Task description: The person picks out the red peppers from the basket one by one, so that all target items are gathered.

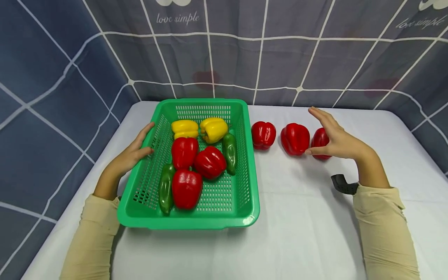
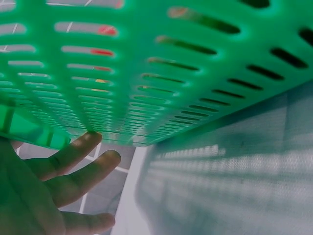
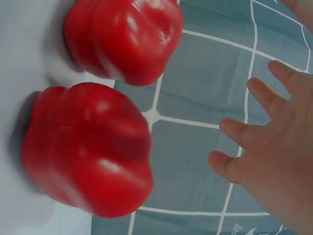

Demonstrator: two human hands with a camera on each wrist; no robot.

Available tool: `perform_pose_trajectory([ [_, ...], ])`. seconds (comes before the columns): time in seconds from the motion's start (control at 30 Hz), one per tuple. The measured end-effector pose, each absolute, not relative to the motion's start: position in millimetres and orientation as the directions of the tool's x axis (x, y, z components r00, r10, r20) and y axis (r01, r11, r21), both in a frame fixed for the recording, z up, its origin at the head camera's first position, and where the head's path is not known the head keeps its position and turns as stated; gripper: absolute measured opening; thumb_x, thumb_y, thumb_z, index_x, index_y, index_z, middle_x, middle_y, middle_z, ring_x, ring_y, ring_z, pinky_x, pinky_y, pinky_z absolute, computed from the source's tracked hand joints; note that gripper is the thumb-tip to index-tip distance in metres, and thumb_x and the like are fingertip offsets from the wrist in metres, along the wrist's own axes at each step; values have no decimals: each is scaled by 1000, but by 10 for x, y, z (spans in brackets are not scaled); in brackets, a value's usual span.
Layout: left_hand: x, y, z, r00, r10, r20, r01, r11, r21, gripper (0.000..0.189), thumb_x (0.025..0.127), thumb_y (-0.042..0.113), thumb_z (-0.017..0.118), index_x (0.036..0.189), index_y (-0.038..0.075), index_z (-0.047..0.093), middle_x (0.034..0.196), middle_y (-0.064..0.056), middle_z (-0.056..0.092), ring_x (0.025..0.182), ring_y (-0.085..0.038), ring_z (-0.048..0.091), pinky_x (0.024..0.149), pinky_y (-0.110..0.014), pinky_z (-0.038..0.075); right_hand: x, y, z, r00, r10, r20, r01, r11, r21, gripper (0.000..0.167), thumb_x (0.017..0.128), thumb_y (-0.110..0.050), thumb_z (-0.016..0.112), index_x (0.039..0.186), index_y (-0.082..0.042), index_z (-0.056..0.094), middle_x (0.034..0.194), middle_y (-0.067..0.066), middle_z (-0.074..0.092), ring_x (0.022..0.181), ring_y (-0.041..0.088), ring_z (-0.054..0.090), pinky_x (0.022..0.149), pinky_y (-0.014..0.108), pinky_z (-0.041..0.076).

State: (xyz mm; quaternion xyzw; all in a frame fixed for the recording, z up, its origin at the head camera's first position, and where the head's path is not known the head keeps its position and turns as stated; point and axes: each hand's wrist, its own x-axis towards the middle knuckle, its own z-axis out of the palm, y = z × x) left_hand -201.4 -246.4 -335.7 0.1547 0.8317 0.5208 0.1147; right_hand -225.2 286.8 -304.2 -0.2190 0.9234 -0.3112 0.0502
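Note:
A green plastic basket [image 1: 189, 223] stands left of centre on the table, and my left hand [image 1: 131, 153] holds its left rim. The thumb and a finger reach over that rim, while in the left wrist view other fingers [image 2: 80, 178] stretch out along the outer slotted wall. My right hand [image 1: 336, 138] hovers with thumb and fingers spread and nothing between them. It partly hides the rightmost red bell pepper [image 1: 320, 140]. Left of this are a second red bell pepper [image 1: 295, 139] and a third red bell pepper [image 1: 263, 135], in a row beside the basket.
Inside the basket lie yellow bell peppers [image 1: 214, 130], several red bell peppers [image 1: 187, 189] and green chili peppers [image 1: 230, 153]. A white cloth [image 1: 287, 233] covers the table. Grey-blue checked curtains [image 1: 238, 62] rise along its back and sides. A black wrist mount [image 1: 343, 184] juts from the right wrist.

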Motion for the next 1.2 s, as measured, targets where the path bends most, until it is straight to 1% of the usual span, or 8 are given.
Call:
perform_pose_trajectory([
  [0.13,-2022,-2465,-3337,-924,380,-31,137,406,903,80,84,2,39,148,22,-5,153,-6,-11,133,-30,0,102,-59,8,-2271,2797,-3009,-885,-461,63,-402,691,-601,109,66,-12,79,147,-27,7,151,9,8,138,31,4,97,69,15],
  [0.27,-2014,-2464,-3340,-924,380,-38,128,402,907,80,84,2,39,148,23,-5,153,-6,-10,133,-30,3,102,-57,11,-2313,2658,-2992,-872,-484,70,-432,694,-577,107,67,-15,79,147,-26,9,151,8,10,137,32,8,98,68,16],
  [0.4,-2002,-2469,-3353,-926,375,-38,126,404,906,80,83,3,39,148,23,-5,153,-6,-10,133,-30,3,103,-57,11,-2346,2474,-2952,-863,-503,55,-441,694,-569,106,68,-19,79,146,-32,9,151,4,10,137,30,9,97,68,18],
  [0.53,-1997,-2483,-3362,-927,372,-39,125,406,905,81,83,3,39,148,22,-5,153,-7,-9,133,-30,4,103,-57,9,-2395,2287,-2911,-833,-548,70,-485,665,-568,104,68,-20,79,145,-36,10,152,-1,10,138,26,8,100,66,16],
  [0.67,-1995,-2501,-3371,-927,374,-39,124,401,908,81,83,2,39,148,22,-5,153,-7,-8,133,-30,6,103,-56,11,-2433,2103,-2879,-784,-611,113,-566,627,-535,105,67,-23,80,146,-32,11,152,-2,11,138,24,9,102,63,14],
  [0.77,-1989,-2506,-3373,-926,376,-42,123,404,906,80,84,3,38,147,22,-6,153,-8,-7,132,-31,10,102,-53,17,-2443,1969,-2861,-749,-649,132,-614,605,-506,107,65,-27,81,147,-28,11,152,-1,13,139,23,9,104,61,15],
  [0.97,-1988,-2493,-3361,-927,372,-44,124,417,901,78,86,4,38,148,24,-4,153,-7,-5,129,-30,15,99,-45,24,-2463,1709,-2857,-711,-696,102,-648,591,-480,107,65,-31,81,147,-23,12,152,2,12,139,26,5,106,59,12],
  [1.2,-1995,-2479,-3342,-929,369,-38,129,416,900,78,85,5,38,148,24,-4,153,-5,-7,131,-30,13,102,-52,20,-2470,1408,-2828,-630,-771,96,-713,526,-464,105,66,-29,80,147,-16,13,152,7,12,139,29,6,107,56,10],
])
